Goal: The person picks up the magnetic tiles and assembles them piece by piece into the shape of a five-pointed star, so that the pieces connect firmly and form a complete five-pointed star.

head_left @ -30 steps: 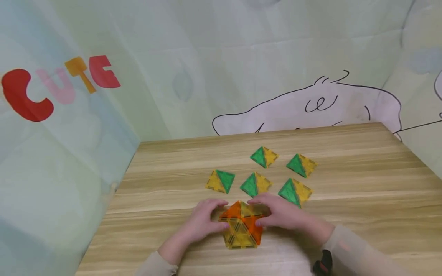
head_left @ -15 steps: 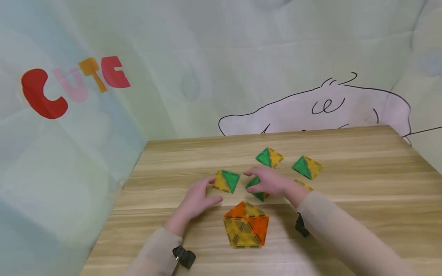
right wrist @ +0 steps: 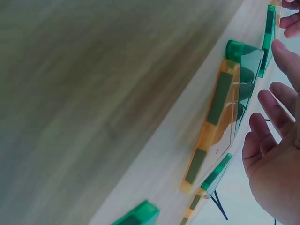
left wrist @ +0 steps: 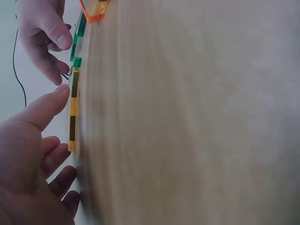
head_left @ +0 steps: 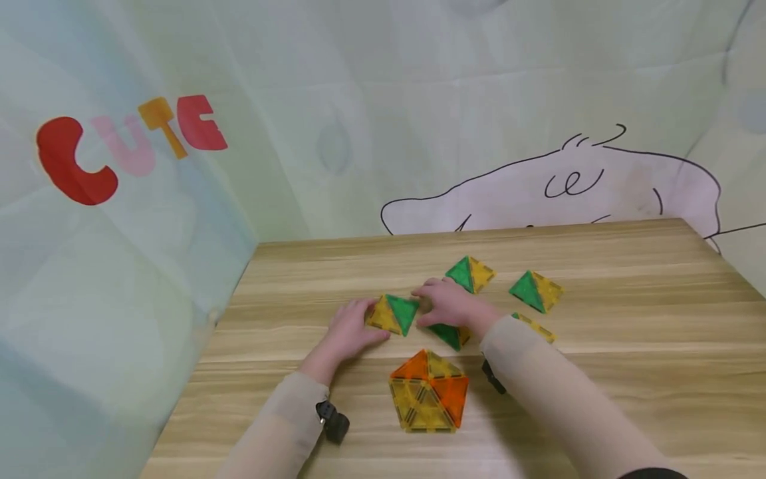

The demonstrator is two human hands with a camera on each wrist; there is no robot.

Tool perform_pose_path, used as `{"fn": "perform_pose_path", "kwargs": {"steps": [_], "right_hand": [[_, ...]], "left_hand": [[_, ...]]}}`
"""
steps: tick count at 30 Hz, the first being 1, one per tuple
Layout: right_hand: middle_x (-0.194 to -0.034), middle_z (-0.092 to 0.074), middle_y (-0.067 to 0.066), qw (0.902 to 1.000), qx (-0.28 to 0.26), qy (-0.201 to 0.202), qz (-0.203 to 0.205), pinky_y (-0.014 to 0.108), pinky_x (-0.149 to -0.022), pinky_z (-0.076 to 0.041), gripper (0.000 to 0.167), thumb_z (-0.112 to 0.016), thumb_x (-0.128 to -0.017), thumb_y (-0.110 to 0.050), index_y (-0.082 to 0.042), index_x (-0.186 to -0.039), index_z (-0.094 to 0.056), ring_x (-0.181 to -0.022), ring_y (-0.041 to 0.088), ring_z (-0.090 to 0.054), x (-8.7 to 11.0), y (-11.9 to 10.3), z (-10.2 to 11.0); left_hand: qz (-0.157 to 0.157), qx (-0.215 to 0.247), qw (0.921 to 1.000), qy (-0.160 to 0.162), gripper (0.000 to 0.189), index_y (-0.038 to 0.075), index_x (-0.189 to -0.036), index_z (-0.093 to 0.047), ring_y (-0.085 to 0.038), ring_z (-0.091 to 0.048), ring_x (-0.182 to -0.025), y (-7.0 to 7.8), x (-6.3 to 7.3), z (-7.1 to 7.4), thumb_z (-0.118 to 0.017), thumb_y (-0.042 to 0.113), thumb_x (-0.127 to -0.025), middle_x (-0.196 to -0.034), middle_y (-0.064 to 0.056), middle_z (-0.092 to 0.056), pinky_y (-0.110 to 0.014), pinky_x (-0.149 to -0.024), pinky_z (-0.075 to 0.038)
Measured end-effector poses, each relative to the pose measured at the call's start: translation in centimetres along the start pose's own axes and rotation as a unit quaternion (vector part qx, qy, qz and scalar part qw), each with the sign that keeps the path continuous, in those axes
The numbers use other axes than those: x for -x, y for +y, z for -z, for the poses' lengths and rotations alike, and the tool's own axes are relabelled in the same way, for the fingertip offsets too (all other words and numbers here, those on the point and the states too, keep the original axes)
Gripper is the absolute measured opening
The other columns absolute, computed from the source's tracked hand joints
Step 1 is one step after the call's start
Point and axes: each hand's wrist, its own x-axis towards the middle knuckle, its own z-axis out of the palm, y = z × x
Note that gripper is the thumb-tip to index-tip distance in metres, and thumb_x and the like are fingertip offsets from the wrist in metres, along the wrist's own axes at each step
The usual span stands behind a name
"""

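Observation:
A flat pair of magnetic tiles (head_left: 392,315), a yellow triangle joined to a green one, lies between my two hands. My left hand (head_left: 350,330) is at its yellow side, fingers loosely bent and thumb extended along the edge; the left wrist view shows the thumb tip right by the yellow edge (left wrist: 73,110). From the green side comes my right hand (head_left: 447,305), its fingertips close to the green corner and its fingers relaxed. Beneath the right hand lies a second yellow-green pair (head_left: 447,335), partly hidden. Nearer me sits a faceted shape (head_left: 428,394) of yellow and orange magnetic tiles.
Further yellow-green tile pairs lie to the back and right: one at the rear (head_left: 471,274), one at the far right (head_left: 536,291), and one (head_left: 534,326) mostly behind the right forearm. A printed cloth (head_left: 335,153) hangs behind the wooden table (head_left: 281,279).
Both hands have left the yellow-orange shape, which stays on the table, and moved forward to either side of the left tile pair. The view has shifted slightly.

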Motion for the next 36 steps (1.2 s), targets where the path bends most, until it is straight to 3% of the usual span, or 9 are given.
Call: {"fn": "perform_pose_path", "kwargs": {"steps": [17, 28, 32, 36], "right_hand": [[-0.133, -0.049, 0.007, 0.9992, 0.031, -0.011, -0.021, 0.041, -0.098, -0.037, 0.054, -0.071, -0.083, -0.035, -0.016, -0.131, -0.056, -0.114, 0.029, -0.045, -1.4, -0.9, -0.7], [-0.128, -0.051, 0.012, 0.9996, 0.010, -0.017, -0.021, 0.040, -0.098, -0.038, 0.058, -0.069, -0.085, -0.034, -0.011, -0.134, -0.051, -0.115, 0.028, -0.046, -1.2, -0.8, -1.0], [-0.127, -0.050, 0.011, 0.9997, -0.011, -0.013, -0.020, 0.040, -0.097, -0.038, 0.063, -0.071, -0.083, -0.036, -0.011, -0.136, -0.049, -0.114, 0.026, -0.046, -0.8, -0.4, -1.0], [-0.129, -0.050, 0.010, 0.9989, -0.044, -0.004, -0.018, 0.040, -0.099, -0.037, 0.064, -0.072, -0.082, -0.035, -0.012, -0.137, -0.048, -0.117, 0.025, -0.045, -0.5, 0.1, -1.0]], "left_hand": [[0.019, -0.032, 0.9991, -0.019, 0.073, 0.009, -0.135, -0.050, -0.033, -0.039, -0.115, 0.0, -0.6, 0.2, -0.077, 0.040, -0.074, -0.130, -0.013, -0.046, -0.050, -0.096, -0.028], [0.002, -0.032, 0.9990, -0.031, 0.070, 0.011, -0.133, -0.051, -0.030, -0.040, -0.113, 0.5, -0.9, 0.2, -0.078, 0.037, -0.074, -0.129, -0.009, -0.049, -0.050, -0.094, -0.030], [-0.027, -0.004, 0.9990, -0.034, 0.071, 0.008, -0.132, -0.049, -0.028, -0.044, -0.114, 0.6, -1.1, 0.2, -0.080, 0.031, -0.073, -0.127, -0.009, -0.052, -0.048, -0.097, -0.032], [-0.036, 0.072, 0.9955, -0.050, 0.074, 0.006, -0.135, -0.042, -0.026, -0.049, -0.115, 0.8, -1.1, 0.2, -0.080, 0.021, -0.074, -0.129, -0.013, -0.052, -0.044, -0.099, -0.036]]}}
